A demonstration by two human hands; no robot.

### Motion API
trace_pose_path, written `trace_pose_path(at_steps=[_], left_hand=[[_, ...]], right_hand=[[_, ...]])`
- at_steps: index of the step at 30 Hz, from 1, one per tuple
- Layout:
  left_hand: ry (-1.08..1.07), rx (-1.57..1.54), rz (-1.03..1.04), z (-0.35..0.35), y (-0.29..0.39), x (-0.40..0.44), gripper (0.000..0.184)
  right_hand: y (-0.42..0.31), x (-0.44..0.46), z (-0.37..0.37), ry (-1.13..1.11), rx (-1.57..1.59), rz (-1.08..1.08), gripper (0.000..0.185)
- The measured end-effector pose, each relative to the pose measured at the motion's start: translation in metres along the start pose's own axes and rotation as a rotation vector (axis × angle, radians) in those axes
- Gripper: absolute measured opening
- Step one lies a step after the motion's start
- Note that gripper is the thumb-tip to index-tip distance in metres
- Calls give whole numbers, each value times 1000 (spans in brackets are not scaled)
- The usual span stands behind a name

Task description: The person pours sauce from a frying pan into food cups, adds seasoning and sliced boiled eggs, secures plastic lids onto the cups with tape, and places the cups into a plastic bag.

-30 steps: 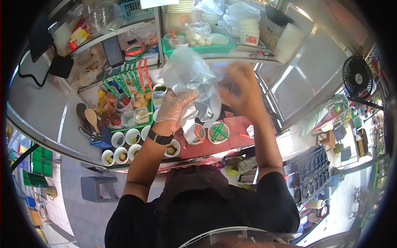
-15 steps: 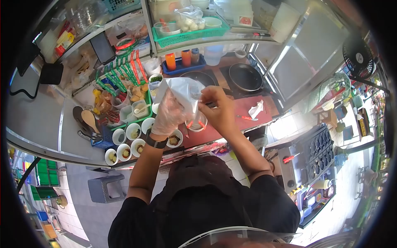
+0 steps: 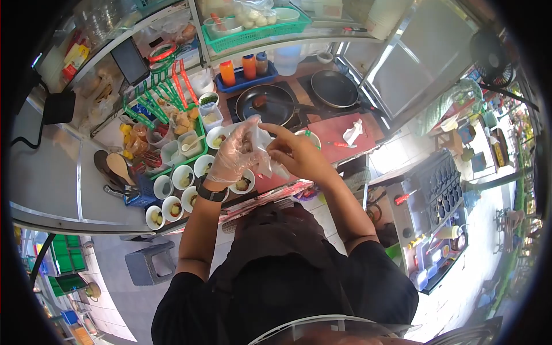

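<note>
My left hand [image 3: 234, 154], in a clear plastic glove with a black watch at the wrist, grips a whitish plastic bag [image 3: 261, 150]. Bare, my right hand [image 3: 295, 151] pinches the bag's right side with bent fingers. Both hands are over the front edge of the counter. Below and to the left stand several white cups [image 3: 183, 177] with food in them. Partly hidden behind my right hand is a round tub [image 3: 309, 138] on the red board [image 3: 345, 129].
Two black pans [image 3: 334, 88] sit on the stove behind the board. A red-handled knife [image 3: 342, 144] and a white crumpled piece [image 3: 352, 132] lie on the board. Sauce bottles [image 3: 227, 74] stand in a blue tray. A green basket [image 3: 256, 35] rests on the shelf above.
The bag, spread wide and high a second ago, is now lower and bunched between both hands. My right hand has come in from the right to it. The view has shifted, showing both pans.
</note>
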State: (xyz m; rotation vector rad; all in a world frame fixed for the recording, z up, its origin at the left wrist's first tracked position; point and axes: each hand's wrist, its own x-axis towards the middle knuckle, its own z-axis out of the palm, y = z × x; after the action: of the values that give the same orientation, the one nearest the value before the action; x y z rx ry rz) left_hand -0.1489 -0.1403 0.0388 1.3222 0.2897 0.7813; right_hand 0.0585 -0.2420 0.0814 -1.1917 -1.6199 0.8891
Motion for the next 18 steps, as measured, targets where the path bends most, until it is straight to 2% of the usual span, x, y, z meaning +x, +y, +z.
trace_pose_path(at_steps=[2, 3, 4, 6, 7, 8, 9, 10, 11, 12, 14, 15, 16, 18], left_hand=[[66, -10, -127, -2, 0, -4, 84], [97, -73, -84, 4, 1, -5, 65], [92, -77, -91, 5, -2, -5, 65], [185, -180, -132, 5, -8, -3, 52], [222, -294, -200, 1, -8, -2, 43], [217, -295, -202, -5, -10, 1, 43], [236, -521, -226, -13, -14, 3, 41], [254, -747, -248, -22, -18, 2, 39], [178, -783, -202, -31, -21, -2, 50], [174, -784, -205, -25, -19, -4, 50], [414, 584, 197, -10, -17, -9, 65], [207, 779, 328, -3, 10, -15, 79], [207, 778, 327, -4, 11, -15, 79], [-39, 516, 132, -6, 11, -18, 82]], right_hand=[[0, -4, 8, 18, 69, 1, 83], [-9, -7, 13, 30, 8, -36, 82], [-10, -8, 19, 62, -73, -73, 80], [-10, -9, 27, 104, -156, -100, 79], [-9, -10, 28, 122, -198, 9, 80], [-9, -9, 29, 137, -240, 116, 81], [-17, -11, 24, 111, -227, 184, 80], [-8, -12, 24, 112, -227, 185, 80], [8, -13, 26, 159, -69, 131, 75], [8, -14, 27, 185, 9, 105, 72], [7, -17, 28, 197, 231, 112, 65], [6, -18, 28, 188, 303, 130, 64], [5, -19, 29, 181, 375, 148, 62], [9, -19, 29, 136, 456, 207, 61]])
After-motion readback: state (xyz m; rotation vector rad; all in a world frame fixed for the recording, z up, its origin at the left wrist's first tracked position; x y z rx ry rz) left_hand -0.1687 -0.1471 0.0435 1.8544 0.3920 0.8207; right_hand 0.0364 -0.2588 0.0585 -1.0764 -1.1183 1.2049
